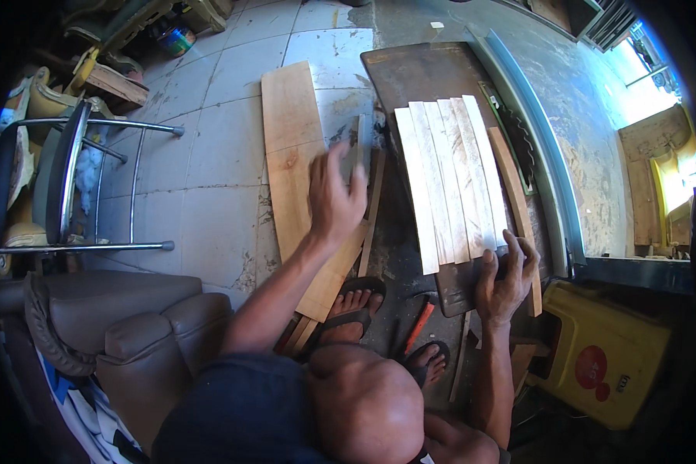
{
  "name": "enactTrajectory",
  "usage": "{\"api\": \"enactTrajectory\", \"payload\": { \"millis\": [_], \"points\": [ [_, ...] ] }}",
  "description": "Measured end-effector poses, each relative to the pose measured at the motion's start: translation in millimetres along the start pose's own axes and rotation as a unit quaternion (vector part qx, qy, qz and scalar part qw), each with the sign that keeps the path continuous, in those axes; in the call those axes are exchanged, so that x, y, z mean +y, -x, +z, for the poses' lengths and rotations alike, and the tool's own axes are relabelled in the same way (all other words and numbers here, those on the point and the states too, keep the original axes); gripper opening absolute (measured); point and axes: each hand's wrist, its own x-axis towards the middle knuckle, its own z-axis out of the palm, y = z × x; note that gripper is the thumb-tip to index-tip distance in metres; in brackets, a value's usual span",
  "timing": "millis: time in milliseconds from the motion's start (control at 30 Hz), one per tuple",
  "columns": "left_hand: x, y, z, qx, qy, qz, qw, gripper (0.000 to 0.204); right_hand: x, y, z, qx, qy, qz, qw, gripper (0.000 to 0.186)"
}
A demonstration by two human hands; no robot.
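Note:
My left hand (337, 197) hovers over the right edge of a long light-brown wooden board (292, 147), fingers apart and slightly blurred, with nothing visible in it. Just beyond its fingertips lies a narrow grey strip (362, 138). Several pale wooden slats (450, 182) lie side by side, lengthwise, on a dark brown panel (421, 66). At their near right corner is my right hand (509, 282), its fingers bent but spread and its fingertips at the slat ends. Whether they press on the wood is hard to tell. Right of the slats runs a narrow wooden batten (513, 201).
A toothed saw blade (522, 151) and a long metal profile (537, 131) lie along the panel's right side. Near my sandalled feet is a red-handled tool (419, 325). A yellow plastic container (603, 356) stands right, a metal-legged chair (73, 178) and brown upholstered seat (143, 317) left.

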Motion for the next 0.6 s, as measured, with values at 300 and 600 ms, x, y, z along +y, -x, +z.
{"api": "enactTrajectory", "payload": {
  "millis": [300, 600],
  "points": [
    [-47.3, 156.8, -63.2, -0.248, -0.206, -0.118, 0.939, 0.094, -3.9, -0.9, -0.3, -0.003, 0.003, 0.000, 1.000, 0.032],
    [-104.1, 80.5, -90.6, -0.158, -0.256, -0.177, 0.937, 0.078, -3.1, 7.3, 0.7, 0.002, 0.003, 0.029, 1.000, 0.027]
  ]
}}
